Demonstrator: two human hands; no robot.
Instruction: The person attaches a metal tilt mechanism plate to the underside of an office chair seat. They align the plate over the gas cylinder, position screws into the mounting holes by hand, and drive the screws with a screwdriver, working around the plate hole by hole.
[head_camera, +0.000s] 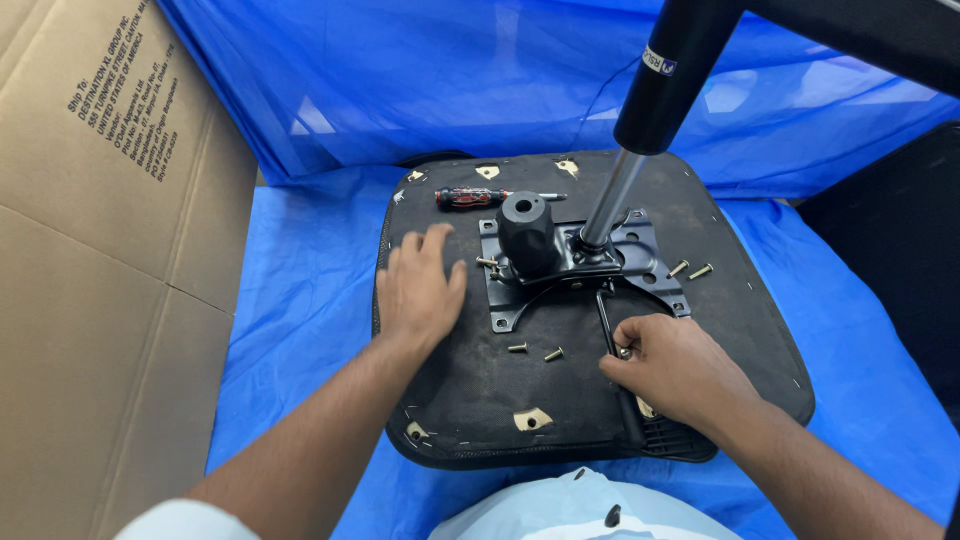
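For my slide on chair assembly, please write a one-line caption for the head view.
Left hand flat on upturned seat base; right hand holding hex key at metal plate, loose screws around.

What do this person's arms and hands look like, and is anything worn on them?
Both hands are bare: no gloves, rings or watch show on the left hand or the right hand. The forearms are uncovered too. A pale, whitish sleeve shows only at the bottom edge on the left arm, so the sleeves look short or pushed up. The right arm's sleeve is out of view.
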